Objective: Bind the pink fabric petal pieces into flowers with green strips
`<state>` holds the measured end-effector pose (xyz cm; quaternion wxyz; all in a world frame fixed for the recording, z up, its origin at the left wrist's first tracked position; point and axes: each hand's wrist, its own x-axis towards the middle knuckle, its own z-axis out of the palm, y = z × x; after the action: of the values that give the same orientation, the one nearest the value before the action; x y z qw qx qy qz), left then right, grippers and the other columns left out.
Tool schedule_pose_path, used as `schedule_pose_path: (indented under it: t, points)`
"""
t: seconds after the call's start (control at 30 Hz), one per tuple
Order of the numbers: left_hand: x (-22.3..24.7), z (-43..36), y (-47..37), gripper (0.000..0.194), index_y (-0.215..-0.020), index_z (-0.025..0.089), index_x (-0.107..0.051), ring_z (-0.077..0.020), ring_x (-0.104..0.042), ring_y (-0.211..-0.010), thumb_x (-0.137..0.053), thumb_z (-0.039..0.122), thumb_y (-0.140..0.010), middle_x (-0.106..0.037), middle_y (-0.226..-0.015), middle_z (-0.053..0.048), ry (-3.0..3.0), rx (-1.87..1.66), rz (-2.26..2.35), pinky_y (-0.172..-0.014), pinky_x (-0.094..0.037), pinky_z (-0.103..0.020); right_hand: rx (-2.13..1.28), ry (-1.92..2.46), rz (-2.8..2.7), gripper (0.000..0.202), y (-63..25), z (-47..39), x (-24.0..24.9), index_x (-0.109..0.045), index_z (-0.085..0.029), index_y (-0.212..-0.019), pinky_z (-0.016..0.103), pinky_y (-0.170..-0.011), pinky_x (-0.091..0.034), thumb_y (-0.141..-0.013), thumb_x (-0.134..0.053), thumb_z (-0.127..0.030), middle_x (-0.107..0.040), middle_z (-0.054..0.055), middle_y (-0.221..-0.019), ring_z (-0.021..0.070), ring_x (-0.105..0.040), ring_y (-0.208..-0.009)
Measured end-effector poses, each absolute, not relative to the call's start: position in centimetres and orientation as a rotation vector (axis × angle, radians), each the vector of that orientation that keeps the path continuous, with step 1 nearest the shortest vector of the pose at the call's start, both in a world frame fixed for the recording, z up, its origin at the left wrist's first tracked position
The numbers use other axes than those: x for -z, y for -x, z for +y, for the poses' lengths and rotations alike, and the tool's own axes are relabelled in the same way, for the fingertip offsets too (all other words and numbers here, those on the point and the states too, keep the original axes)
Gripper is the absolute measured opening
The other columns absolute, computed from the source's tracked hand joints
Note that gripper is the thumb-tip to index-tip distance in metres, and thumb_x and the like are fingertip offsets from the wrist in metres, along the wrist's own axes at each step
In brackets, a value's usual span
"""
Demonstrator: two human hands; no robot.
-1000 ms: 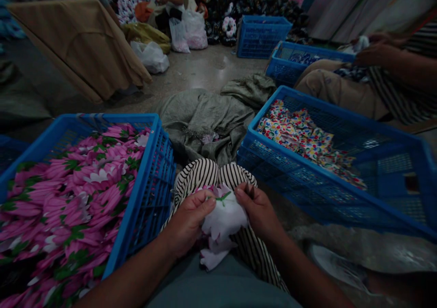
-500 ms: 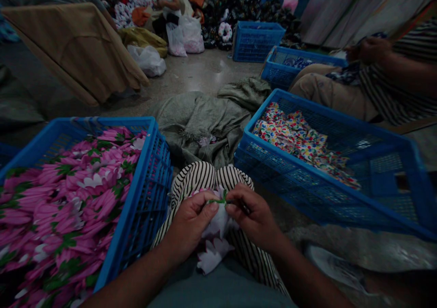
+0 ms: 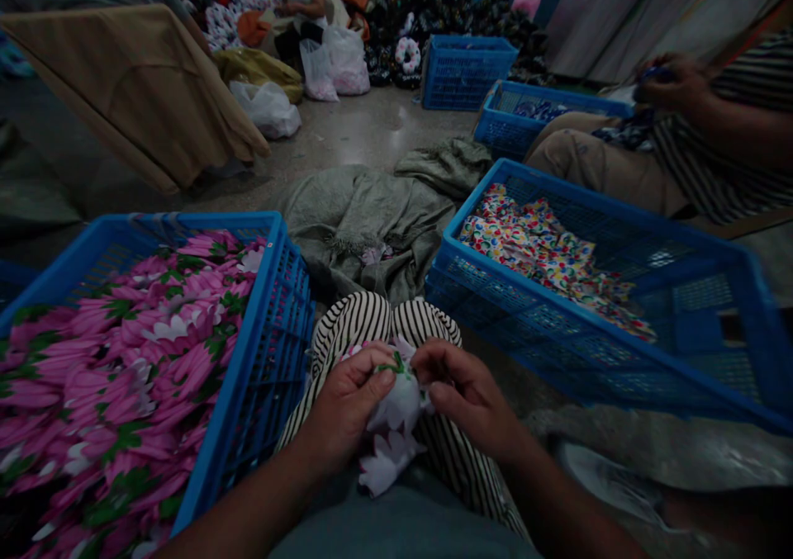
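Over my lap, my left hand (image 3: 353,394) pinches a white cloth flower (image 3: 396,402) by its green top between thumb and finger. Just right of it is my right hand (image 3: 467,394), with thumb and fingers curled inward. Anything between those fingertips is too small and dark to make out. Below lies another pale, pink-edged cloth flower (image 3: 389,461) on my lap, and more pale petals show behind my fingers. Striped trousers (image 3: 353,319) cover my knees under the flowers.
To my left stands a blue crate (image 3: 273,270) heaped with pink cloth flowers (image 3: 167,319). At the right, another blue crate (image 3: 526,291) holds colourful printed cloth (image 3: 538,241). Grey-green sacking (image 3: 372,204) lies ahead. A person in a striped top (image 3: 712,154) sits beyond the right crate.
My right hand has moved slightly right, away from the flower's green top. The green top has tilted, while my left hand keeps its pinch.
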<state>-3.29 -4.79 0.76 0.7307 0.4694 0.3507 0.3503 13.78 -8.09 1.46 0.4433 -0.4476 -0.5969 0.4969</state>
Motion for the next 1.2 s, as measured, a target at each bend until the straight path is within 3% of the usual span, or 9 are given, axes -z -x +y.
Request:
schedule_pose_path:
  t: [0.17, 0.57, 1.03, 1.2]
  points:
    - [-0.3, -5.3, 3.1, 0.01, -0.072, 0.019, -0.058, -0.014, -0.049, -0.082, -0.053, 0.023, -0.079, -0.047, -0.09, -0.001, -1.048, -0.895, 0.824, -0.072, -0.039, -0.026, -1.303, 1.234, -1.518, 0.026, -14.5, -9.1, -0.9, -0.053, -0.018, -0.083, 0.024, -0.06, -0.035, -0.09, -0.033, -0.034, -0.05, 0.001, -0.071, 0.0134, -0.046, -0.066]
    - [-0.9, -5.6, 3.2, 0.014, -0.073, 0.018, -0.057, -0.0148, -0.048, -0.081, -0.048, 0.023, -0.082, -0.048, -0.085, -0.002, -1.385, -0.88, 0.781, -0.075, -0.038, -0.027, -1.048, 1.297, -1.866, 0.024, -14.2, -8.8, -2.5, -0.05, -0.017, -0.08, 0.024, -0.059, -0.033, -0.091, -0.032, -0.028, -0.05, 0.0, -0.069, 0.0127, -0.048, -0.064]
    - [-0.4, -5.8, 2.9, 0.012, -0.074, 0.019, -0.057, -0.0133, -0.048, -0.083, -0.049, 0.021, -0.082, -0.047, -0.087, -0.001, -1.312, -0.877, 0.762, -0.078, -0.036, -0.026, -1.017, 1.272, -1.721, 0.027, -13.6, -8.7, -1.3, -0.049, -0.017, -0.069, 0.021, -0.052, -0.031, -0.09, -0.034, -0.025, -0.046, -0.003, -0.059, 0.0097, -0.043, -0.054]
    - [0.0, -5.9, 2.7, 0.011, -0.075, 0.021, -0.059, -0.0132, -0.049, -0.085, -0.05, 0.02, -0.082, -0.047, -0.091, 0.0, -1.143, -0.948, 0.799, -0.079, -0.036, -0.026, -0.948, 1.324, -1.587, 0.022, -13.4, -9.2, -0.6, -0.052, -0.018, -0.083, 0.022, -0.054, -0.035, -0.089, -0.033, -0.026, -0.052, 0.0, -0.067, 0.0121, -0.047, -0.059]
